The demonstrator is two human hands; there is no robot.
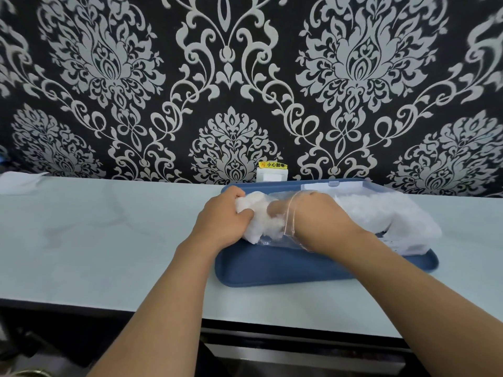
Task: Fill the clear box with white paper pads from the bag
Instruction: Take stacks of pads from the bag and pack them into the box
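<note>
Counter [109, 240] w/ blue tray [272, 270] on it. Bag [381, 216] lies across tray, full of white pads [261, 216]; clear box [333, 185] sits behind it at tray's back edge, mostly hidden, fill level can't tell. Right hand [315, 216] is inside bag mouth, fingers hidden, so grip can't tell. Left hand [220, 216] grips a wad of pads at the opening. Step: pulling pads out. Next prob. needs lifting wad clear of bag, then over to box.

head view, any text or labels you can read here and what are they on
"小心触电" on the yellow sticker, atop the white wall socket.
Faint print on the clear bag, by the blue tray: too blurred to read.
</note>
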